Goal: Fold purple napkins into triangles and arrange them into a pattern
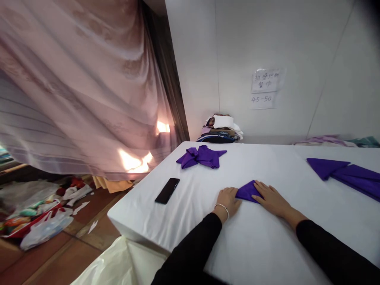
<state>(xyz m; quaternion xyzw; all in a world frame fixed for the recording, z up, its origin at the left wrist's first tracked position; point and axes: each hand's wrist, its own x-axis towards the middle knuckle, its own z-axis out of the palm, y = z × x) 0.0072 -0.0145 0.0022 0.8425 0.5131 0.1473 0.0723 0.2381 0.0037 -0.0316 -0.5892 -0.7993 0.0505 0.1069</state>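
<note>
A purple cloth napkin [247, 190], folded into a small triangle, lies on the white-covered table [190, 221]. My left hand [228, 202], with a bracelet at its wrist, rests flat at the napkin's left corner. On the right side of the cloth, my right hand [271, 198] lies with its fingers stretched out and the thumb pressing on the fabric. Both palms face down. Farther back on the left sit folded purple napkins [208, 156] with pointed ends. More folded purple cloths [353, 174] lie at the right.
A black phone [168, 190] lies on the table's left part. Behind the table is a stack of folded clothes [221, 128] by the wall, below paper notes [265, 89]. A pink curtain [89, 79] hangs at left, with bags [47, 227] on the floor.
</note>
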